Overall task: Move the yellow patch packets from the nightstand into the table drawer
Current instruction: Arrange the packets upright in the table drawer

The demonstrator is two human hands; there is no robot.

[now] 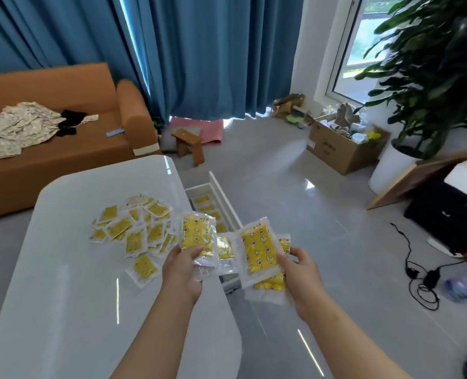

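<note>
Several yellow patch packets lie in a loose pile on the glossy white table. The table drawer stands pulled out at the table's right side, with several yellow packets inside. My left hand grips a small stack of packets over the table's right edge. My right hand grips another stack of packets, held above the drawer's near end. The two stacks are close together, a little apart.
An orange sofa with clothes stands behind the table. A small wooden stool, a cardboard box, a potted plant and black cables sit on the grey floor to the right.
</note>
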